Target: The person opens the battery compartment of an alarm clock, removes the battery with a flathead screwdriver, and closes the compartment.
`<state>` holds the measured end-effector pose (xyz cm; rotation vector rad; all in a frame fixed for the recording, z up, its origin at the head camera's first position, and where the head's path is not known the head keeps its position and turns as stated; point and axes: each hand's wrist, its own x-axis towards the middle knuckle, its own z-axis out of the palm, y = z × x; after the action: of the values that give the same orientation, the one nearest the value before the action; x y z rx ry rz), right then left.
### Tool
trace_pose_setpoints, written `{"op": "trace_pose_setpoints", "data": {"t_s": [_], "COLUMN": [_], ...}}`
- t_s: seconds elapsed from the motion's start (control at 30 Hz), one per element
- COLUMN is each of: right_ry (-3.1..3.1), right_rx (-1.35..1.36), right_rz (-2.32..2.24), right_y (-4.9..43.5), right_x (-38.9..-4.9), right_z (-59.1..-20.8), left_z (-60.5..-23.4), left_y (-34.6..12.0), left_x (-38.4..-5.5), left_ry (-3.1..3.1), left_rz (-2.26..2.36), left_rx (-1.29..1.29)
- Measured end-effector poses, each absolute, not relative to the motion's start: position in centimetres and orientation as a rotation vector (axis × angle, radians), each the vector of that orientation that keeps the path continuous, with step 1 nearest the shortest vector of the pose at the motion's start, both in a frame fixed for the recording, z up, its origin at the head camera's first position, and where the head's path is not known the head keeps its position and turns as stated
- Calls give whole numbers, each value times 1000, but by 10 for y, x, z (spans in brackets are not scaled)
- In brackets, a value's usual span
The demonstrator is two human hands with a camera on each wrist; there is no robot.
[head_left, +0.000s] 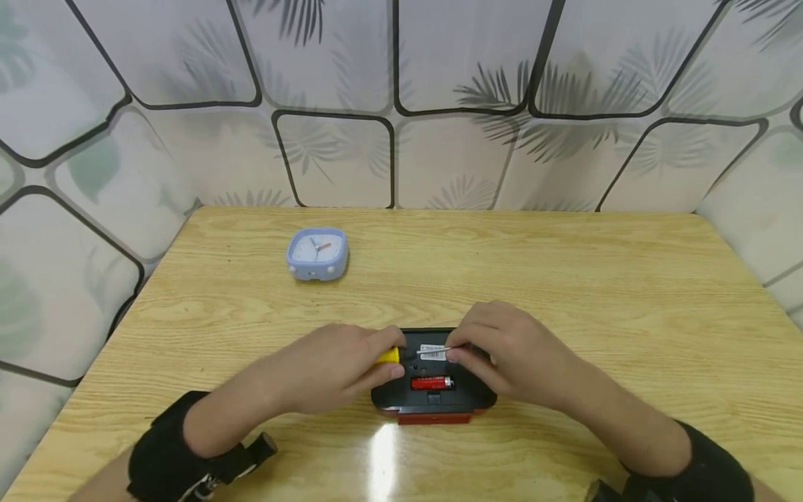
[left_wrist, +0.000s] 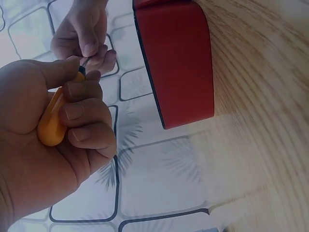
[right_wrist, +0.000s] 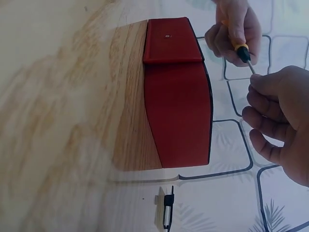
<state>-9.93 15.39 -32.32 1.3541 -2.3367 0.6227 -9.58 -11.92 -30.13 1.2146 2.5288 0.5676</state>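
My left hand (head_left: 348,366) grips the yellow handle of a screwdriver (left_wrist: 52,123), fingers curled round it. Its thin metal shaft runs out past a dark collar toward my right hand (head_left: 508,352), whose thumb and forefinger pinch the shaft near its end. Both hands are above a red box-shaped device (right_wrist: 178,111) with a black panel (head_left: 395,399) facing up. On that panel, a red battery (head_left: 429,383) lies near the front, and a white barcode label (head_left: 431,353) shows beneath the shaft. My hands overlap the panel's sides in the head view.
A light blue alarm clock (head_left: 317,254) sits farther back on the wooden table (head_left: 596,279), left of the device. Behind the table hangs a pale, leaf-patterned covering (head_left: 339,160). Black straps (head_left: 169,446) with cameras wrap both wrists.
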Motion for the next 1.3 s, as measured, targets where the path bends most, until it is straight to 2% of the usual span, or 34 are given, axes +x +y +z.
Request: {"op": "trace_pose_setpoints", "data": {"t_s": [0.3, 0.7, 0.97, 1.2, 1.3], "right_ry": [-2499, -2326, -2252, -2079, -2074], "right_rx": [1357, 1408, 1287, 1148, 1033], "right_rz": [918, 1152, 1043, 879, 760], "right_y": [152, 150, 174, 196, 199], "right_x": [-96, -94, -105, -117, -119], "right_z": [-324, -320, -302, -285, -282], "left_z": [-305, -311, -307, -307, -308], "left_y": [-114, -105, -111, -110, -109], "left_x": [-93, -85, -92, -92, -88], "left_ry": [2533, 2605, 2749, 3071, 3098], "left_rz": [567, 623, 680, 614, 536], "left_rx": [1266, 1399, 1259, 1021, 1049]}}
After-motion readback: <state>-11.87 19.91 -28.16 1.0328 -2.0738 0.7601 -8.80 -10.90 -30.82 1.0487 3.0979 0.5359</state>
